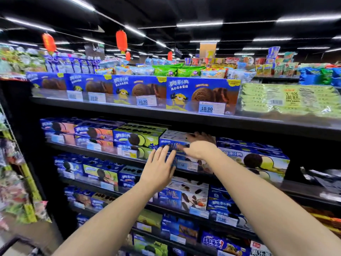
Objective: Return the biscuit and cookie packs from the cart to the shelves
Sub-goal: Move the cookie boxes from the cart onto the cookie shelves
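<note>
left hand (pixel 160 169): centre frame, fingers straight, slightly spread, tips on cookie box (pixel 172 139)
right hand (pixel 199 147): fingers curled over its top, thumb in front

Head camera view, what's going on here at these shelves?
A person is putting a blue and white cookie box onto the second shelf, among other cookie boxes. The right hand grips it from above, fingers over its top, while the left hand presses its front with straight fingers. It rests on another box there.
</note>
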Motion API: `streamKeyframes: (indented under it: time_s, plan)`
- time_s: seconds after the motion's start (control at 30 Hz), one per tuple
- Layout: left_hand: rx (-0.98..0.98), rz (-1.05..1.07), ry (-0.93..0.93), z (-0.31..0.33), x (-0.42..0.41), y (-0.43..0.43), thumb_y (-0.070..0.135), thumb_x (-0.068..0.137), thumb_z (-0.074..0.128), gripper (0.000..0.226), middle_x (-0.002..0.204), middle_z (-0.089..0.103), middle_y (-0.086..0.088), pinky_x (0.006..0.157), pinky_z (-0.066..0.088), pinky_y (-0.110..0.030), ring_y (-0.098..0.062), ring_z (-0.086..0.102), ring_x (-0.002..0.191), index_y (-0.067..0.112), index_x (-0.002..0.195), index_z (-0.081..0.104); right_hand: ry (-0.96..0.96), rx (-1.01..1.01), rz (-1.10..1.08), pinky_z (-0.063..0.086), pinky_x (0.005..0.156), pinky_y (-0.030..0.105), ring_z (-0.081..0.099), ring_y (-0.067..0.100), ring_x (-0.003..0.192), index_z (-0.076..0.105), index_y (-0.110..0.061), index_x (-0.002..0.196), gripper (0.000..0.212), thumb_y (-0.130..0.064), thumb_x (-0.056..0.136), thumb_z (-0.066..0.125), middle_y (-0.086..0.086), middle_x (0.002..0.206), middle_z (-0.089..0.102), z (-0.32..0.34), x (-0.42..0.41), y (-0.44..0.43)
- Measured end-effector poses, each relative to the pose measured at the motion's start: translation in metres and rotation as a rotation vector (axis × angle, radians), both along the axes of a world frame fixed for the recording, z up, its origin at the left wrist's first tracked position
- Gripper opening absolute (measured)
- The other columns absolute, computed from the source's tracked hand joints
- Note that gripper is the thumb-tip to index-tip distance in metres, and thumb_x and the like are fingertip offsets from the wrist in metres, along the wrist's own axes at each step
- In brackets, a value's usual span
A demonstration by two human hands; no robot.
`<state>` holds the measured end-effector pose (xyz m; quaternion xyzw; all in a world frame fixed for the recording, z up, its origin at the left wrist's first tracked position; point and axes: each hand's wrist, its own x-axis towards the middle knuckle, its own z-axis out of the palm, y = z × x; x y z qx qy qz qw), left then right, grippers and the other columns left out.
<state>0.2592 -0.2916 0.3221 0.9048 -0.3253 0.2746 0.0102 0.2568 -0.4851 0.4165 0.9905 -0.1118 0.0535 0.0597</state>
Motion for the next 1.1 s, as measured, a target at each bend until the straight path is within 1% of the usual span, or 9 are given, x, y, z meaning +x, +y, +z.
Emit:
streamKeyframes:
  time_s: [0.13,0.27,0.33,0.4,0.5,0.57,0.63,0.77,1.1]
  plan:
    - [0.051,-0.022,-0.028,0.001,0.006,0.011,0.045,0.105,0.033,0.060,0.161,0.029,-0.016,0.123,0.020,-0.050,-0.035,0.028,0.147,0.016,0.157,0.027,0.027,-0.017,0.003,0.029,0.111,0.048,0.031,0.035,0.142,0.028,-0.035,0.153,0.086,-0.086,0.084,0.025,0.008,0.158,0.032,0.004,-0.002,0.002]
    - [0.043,-0.058,-0.078,0.003,0.015,0.028,0.041,0.103,0.037,0.058,0.155,0.040,-0.017,0.120,0.028,-0.050,-0.036,0.038,0.142,0.013,0.153,0.036,-0.029,-0.069,0.055,0.020,0.114,0.050,0.027,0.034,0.145,0.021,-0.034,0.157,0.092,-0.088,0.083,0.018,0.009,0.161,0.028,0.005,-0.008,0.014]
    - [0.031,-0.059,-0.085,0.004,0.021,0.040,0.040,0.103,0.036,0.058,0.154,0.040,-0.017,0.120,0.028,-0.050,-0.036,0.037,0.143,0.012,0.154,0.035,-0.099,-0.043,0.120,0.020,0.117,0.052,0.026,0.030,0.149,0.031,-0.030,0.155,0.090,-0.086,0.086,0.019,0.008,0.163,0.028,0.005,-0.009,0.032]
    - [0.024,-0.050,-0.074,0.005,0.028,0.054,0.040,0.103,0.038,0.058,0.154,0.041,-0.017,0.120,0.029,-0.050,-0.035,0.037,0.143,0.011,0.153,0.036,-0.147,-0.014,0.178,0.028,0.115,0.051,0.033,0.028,0.147,0.041,-0.026,0.150,0.085,-0.082,0.090,0.022,0.008,0.160,0.035,0.004,-0.005,0.059]
    - [-0.024,-0.023,-0.041,0.003,0.044,0.083,0.041,0.101,0.035,0.058,0.153,0.044,-0.017,0.118,0.033,-0.051,-0.036,0.041,0.140,0.009,0.149,0.043,-0.160,-0.010,0.203,0.028,0.116,0.049,0.035,0.028,0.146,0.034,-0.029,0.154,0.080,-0.079,0.092,0.024,0.009,0.159,0.036,0.000,0.013,0.101]
    - [-0.060,-0.008,-0.029,0.000,0.058,0.105,0.041,0.100,0.035,0.059,0.153,0.043,-0.018,0.118,0.032,-0.051,-0.037,0.040,0.141,0.010,0.150,0.042,-0.150,-0.014,0.186,0.016,0.120,0.050,0.026,0.027,0.151,0.032,-0.031,0.155,0.081,-0.080,0.091,0.023,0.009,0.163,0.029,0.000,0.030,0.122]
    - [-0.078,0.001,-0.007,-0.002,0.075,0.127,0.041,0.101,0.038,0.059,0.157,0.036,-0.018,0.120,0.028,-0.051,-0.037,0.033,0.145,0.012,0.153,0.036,-0.107,0.002,0.132,0.005,0.121,0.050,0.014,0.027,0.154,0.028,-0.034,0.156,0.084,-0.083,0.088,0.024,0.008,0.167,0.019,0.005,0.050,0.136]
    - [-0.056,0.023,0.061,-0.008,0.110,0.162,0.046,0.104,0.029,0.063,0.165,0.020,-0.018,0.124,0.013,-0.049,-0.034,0.018,0.152,0.016,0.159,0.020,0.087,0.034,-0.043,-0.004,0.121,0.052,-0.002,0.030,0.155,0.003,-0.045,0.158,0.092,-0.091,0.081,0.022,0.006,0.169,-0.003,0.015,0.084,0.152]
    - [-0.022,-0.084,0.065,-0.011,0.143,0.194,0.047,0.104,0.020,0.062,0.164,0.021,-0.012,0.124,0.010,-0.049,-0.029,0.020,0.151,0.018,0.158,0.017,0.155,0.004,-0.159,-0.003,0.121,0.059,0.009,0.026,0.155,0.003,-0.048,0.157,0.094,-0.094,0.077,0.018,0.003,0.169,0.010,0.013,0.092,0.168]
